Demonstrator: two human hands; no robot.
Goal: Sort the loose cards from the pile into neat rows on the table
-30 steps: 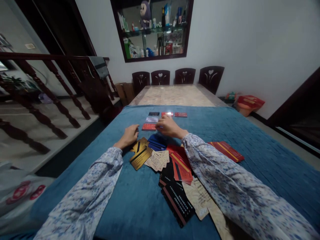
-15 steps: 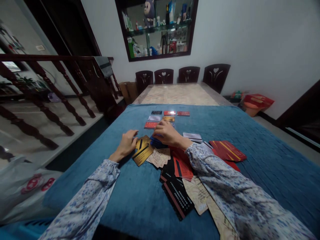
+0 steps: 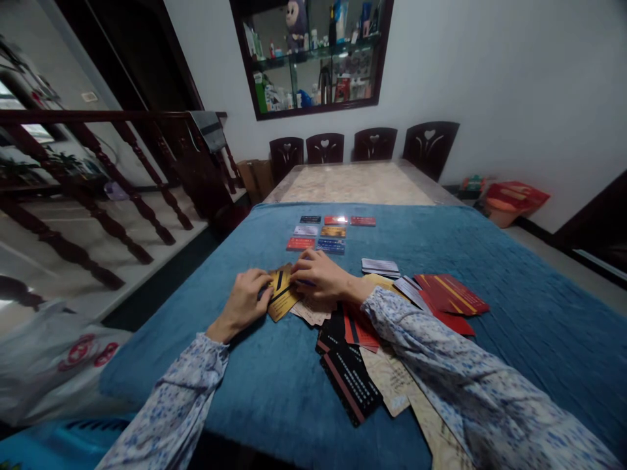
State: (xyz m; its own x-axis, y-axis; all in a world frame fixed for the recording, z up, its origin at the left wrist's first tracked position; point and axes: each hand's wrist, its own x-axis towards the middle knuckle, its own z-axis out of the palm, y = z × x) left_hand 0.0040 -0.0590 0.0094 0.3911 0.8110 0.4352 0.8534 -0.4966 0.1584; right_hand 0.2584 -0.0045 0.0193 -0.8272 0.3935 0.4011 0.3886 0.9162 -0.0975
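My left hand [image 3: 246, 301] has its fingers curled and touching the left edge of a fanned stack of gold cards [image 3: 284, 301]. My right hand [image 3: 323, 277] is bent over the right side of that stack, fingertips at its edge; a sliver of blue shows under the palm, and what the fingers grip is hidden. Beneath and beside it lie pale beige cards [image 3: 313, 311], red-orange cards [image 3: 360, 329] and black cards [image 3: 350, 385]. Beyond my hands, several cards lie in rows, among them a blue card [image 3: 331, 246], an orange-gold card [image 3: 334, 232] and a red card [image 3: 300, 244].
Right of my right hand are white cards [image 3: 380, 267] and dark red cards [image 3: 453, 294]. Large beige cards [image 3: 392, 385] lie under my right forearm. A blue cloth [image 3: 235, 405] covers the table's near part. Chairs [image 3: 326, 149] stand beyond; a plastic bag [image 3: 53, 365] is at left.
My right hand has drawn back toward me from the rows, uncovering the blue card there. My left hand has closed in against the gold cards. The view has shifted slightly.
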